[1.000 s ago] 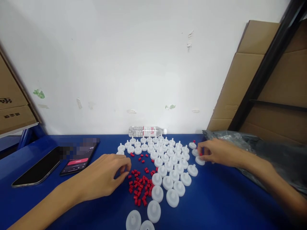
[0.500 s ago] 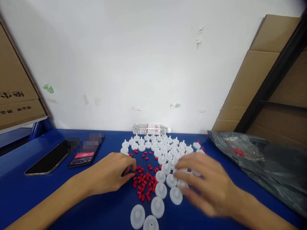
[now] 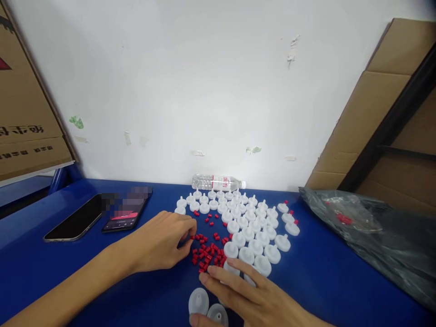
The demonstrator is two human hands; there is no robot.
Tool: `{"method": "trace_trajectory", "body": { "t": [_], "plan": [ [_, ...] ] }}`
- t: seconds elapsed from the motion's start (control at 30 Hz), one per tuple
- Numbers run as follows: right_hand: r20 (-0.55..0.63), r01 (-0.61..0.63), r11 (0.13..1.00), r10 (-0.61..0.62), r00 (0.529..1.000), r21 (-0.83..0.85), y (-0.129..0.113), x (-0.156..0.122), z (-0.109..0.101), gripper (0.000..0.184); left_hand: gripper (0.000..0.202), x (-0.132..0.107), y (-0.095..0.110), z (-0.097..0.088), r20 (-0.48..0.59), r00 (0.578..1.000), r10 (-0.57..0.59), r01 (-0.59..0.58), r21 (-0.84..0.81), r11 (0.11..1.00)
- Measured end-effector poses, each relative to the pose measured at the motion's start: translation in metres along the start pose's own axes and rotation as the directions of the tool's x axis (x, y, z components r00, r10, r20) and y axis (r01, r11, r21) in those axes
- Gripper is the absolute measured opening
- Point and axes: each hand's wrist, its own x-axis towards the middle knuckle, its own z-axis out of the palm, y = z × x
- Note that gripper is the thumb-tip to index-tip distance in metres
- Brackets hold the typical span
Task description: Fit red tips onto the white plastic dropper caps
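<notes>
A heap of small red plastic pieces (image 3: 207, 254) lies on the blue table (image 3: 327, 281), beside rows of white round caps with stubs (image 3: 252, 227). My left hand (image 3: 160, 243) rests at the heap's left edge. Its fingers are curled and its fingertips are pinched together against the red pieces; what they pinch is too small to make out. My right hand (image 3: 248, 297) reaches in from the bottom, fingers stretched flat over the nearest white caps. Two loose white caps (image 3: 199, 302) lie between its thumb and forefinger.
A clear water bottle (image 3: 218, 182) lies along the wall. Two phones (image 3: 124, 213) lie at the left. A black plastic bag (image 3: 368, 236) with some red pieces covers the right side. Cardboard boxes (image 3: 27, 113) stand left, and more cardboard with a black post (image 3: 388, 122) right.
My right hand has swept from the far right caps across the rows to the nearest caps at the bottom. My left hand stayed at the red heap. The view shifted left.
</notes>
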Motion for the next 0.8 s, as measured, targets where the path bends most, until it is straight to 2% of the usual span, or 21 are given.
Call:
{"method": "trace_trajectory", "body": {
  "t": [0.1, 0.2, 0.33, 0.5, 0.57, 0.7, 0.8],
  "plan": [
    [0.104, 0.096, 0.995, -0.095, 0.990, -0.001, 0.0041, 0.0043, -0.0050, 0.042, 0.009, 0.0001, 0.0017, -0.0010, -0.017, 1.000, 0.018, -0.018, 0.019, 1.000],
    [0.120, 0.155, 0.988, -0.154, 0.981, 0.001, 0.0048, 0.0059, -0.0025, 0.041, 0.010, -0.0003, 0.0031, -0.0019, -0.024, 0.999, 0.037, -0.035, 0.058, 0.998],
    [0.055, 0.129, 0.992, -0.129, 0.990, -0.008, 0.0029, 0.0057, -0.0013, 0.040, 0.015, 0.0005, 0.0043, -0.0032, -0.051, 0.998, 0.036, -0.030, 0.110, 0.993],
    [-0.036, 0.019, 0.998, -0.016, 0.999, 0.060, 0.0063, 0.0036, -0.0060, 0.034, 0.020, 0.0033, 0.0059, -0.0025, -0.133, 0.991, 0.004, 0.009, 0.099, 0.995],
    [-0.024, 0.010, 0.996, -0.008, 1.000, 0.086, 0.0088, 0.0032, -0.0064, 0.035, 0.020, 0.0035, 0.0065, -0.0006, -0.152, 0.988, 0.004, 0.011, 0.096, 0.995],
    [0.103, 0.033, 0.988, -0.049, 0.993, 0.149, 0.0101, 0.0031, -0.0053, 0.037, 0.020, 0.0032, 0.0071, 0.0033, -0.145, 0.989, 0.007, 0.009, 0.108, 0.994],
    [0.125, 0.018, 0.977, -0.045, 0.991, 0.210, 0.0072, 0.0023, -0.0036, 0.038, 0.021, 0.0035, 0.0075, 0.0039, -0.141, 0.990, 0.007, 0.010, 0.122, 0.992]
  ]
}}
